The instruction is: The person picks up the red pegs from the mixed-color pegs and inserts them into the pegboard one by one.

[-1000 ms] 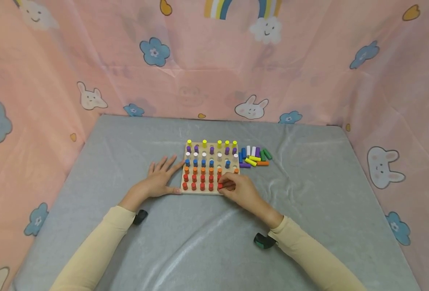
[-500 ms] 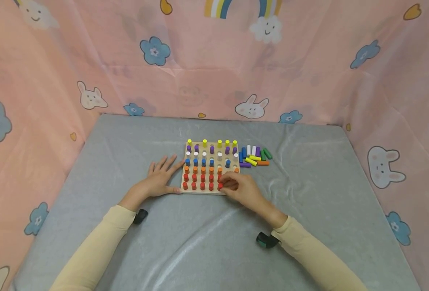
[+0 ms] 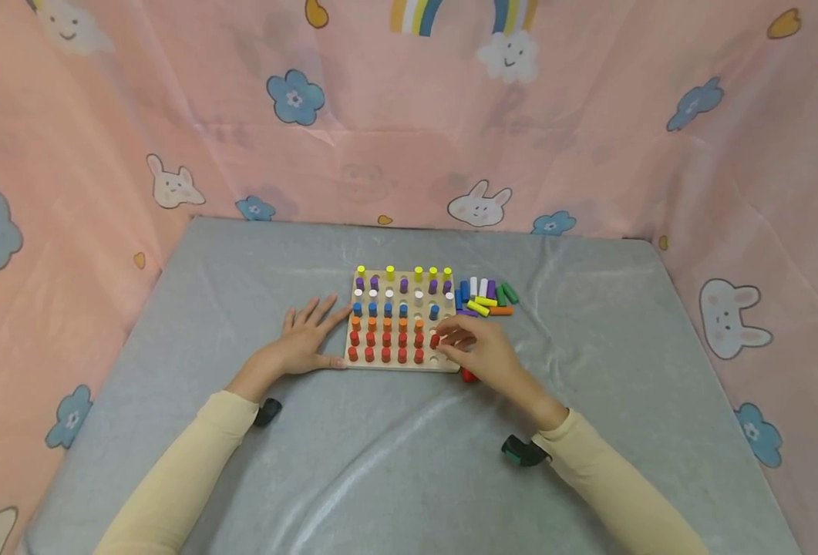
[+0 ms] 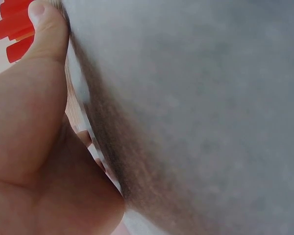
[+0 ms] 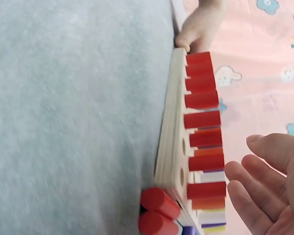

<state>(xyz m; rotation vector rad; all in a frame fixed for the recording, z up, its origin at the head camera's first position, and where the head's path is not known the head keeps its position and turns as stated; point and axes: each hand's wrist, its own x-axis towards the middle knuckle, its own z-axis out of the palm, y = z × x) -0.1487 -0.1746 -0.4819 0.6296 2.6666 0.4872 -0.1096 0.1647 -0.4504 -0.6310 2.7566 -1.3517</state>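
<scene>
A wooden pegboard carries rows of coloured pegs, with red ones in the two rows at its near side. My left hand lies at the board's left side, fingers spread and thumb at the near left corner; in the left wrist view the thumb touches the edge beside red pegs. My right hand hovers over the board's near right part, fingertips right at a red peg. In the right wrist view its thumb and fingers stand apart with nothing between them. Two holes show in the front row.
Loose yellow, white, blue, purple, green and orange pegs lie right of the board. Red pegs lie against its near right corner, partly under my right hand in the head view. Grey cloth covers the table; pink printed fabric surrounds it.
My right hand has shifted right, off the fifth red peg of the front row, uncovering it and the hole beside it. The left hand stays in place.
</scene>
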